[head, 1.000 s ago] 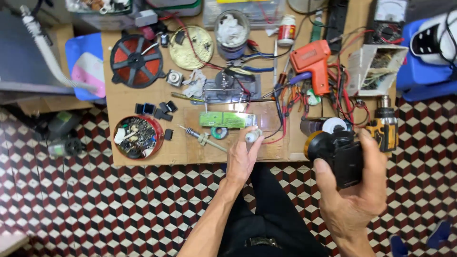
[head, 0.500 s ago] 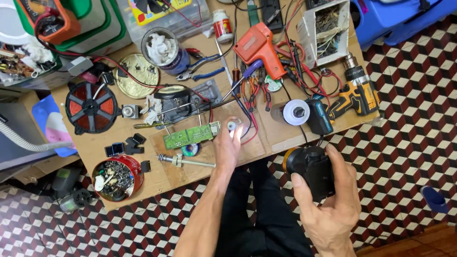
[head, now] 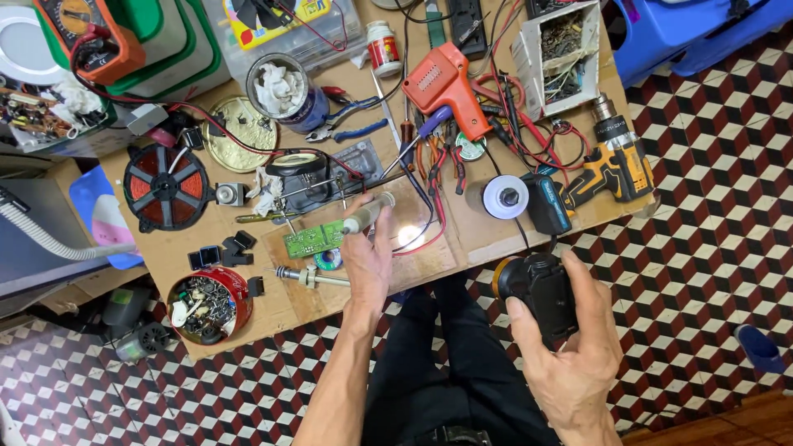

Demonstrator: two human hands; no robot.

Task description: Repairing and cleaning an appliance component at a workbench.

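Observation:
My left hand (head: 368, 258) reaches over the front of the wooden workbench (head: 487, 239) and grips a small grey cylindrical tool (head: 369, 214). The tool's tip lies at the right end of a green circuit board (head: 312, 240), which rests in a small metal stand. My right hand (head: 578, 363) stays off the bench, over my lap, closed around a chunky black device with an orange rim (head: 535, 289). A cable runs from the device up to the bench.
An orange soldering gun (head: 442, 83), a yellow-black cordless drill (head: 615, 165), a white reel (head: 504, 196), blue pliers (head: 351, 116), a red wire spool (head: 165, 186), a red tin of parts (head: 208, 304) and a screwdriver (head: 310, 277) crowd the bench. Patterned tile floor lies around it.
My left hand has carried the grey tool from the bench's front edge to the green board. The view has tilted and shifted. My right hand still holds the black device.

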